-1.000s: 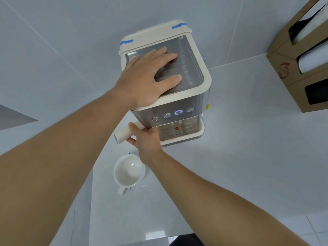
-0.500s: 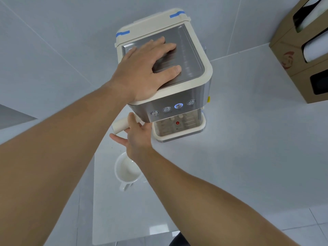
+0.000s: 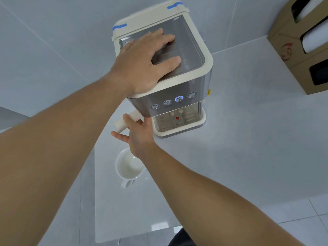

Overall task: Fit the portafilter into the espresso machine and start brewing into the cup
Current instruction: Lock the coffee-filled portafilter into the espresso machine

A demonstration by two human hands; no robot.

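Head view, left hand (image 3: 143, 63) flat atop espresso machine (image 3: 188, 82), right hand (image 3: 140, 134) loosely cupping portafilter handle (image 3: 126, 120)

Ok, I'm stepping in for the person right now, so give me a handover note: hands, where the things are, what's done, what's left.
Left hand: flat, open, pressing on top of the espresso machine.
Right hand: loosely at the portafilter handle, fingers spread, not clamped.
Portafilter: head hidden under the machine, handle sticking out left; whether it is locked cannot be told.
Cup: empty, on the counter, in front of the machine, not on the drip tray.
Left: confirm lock, place cup under the spouts, press brew.
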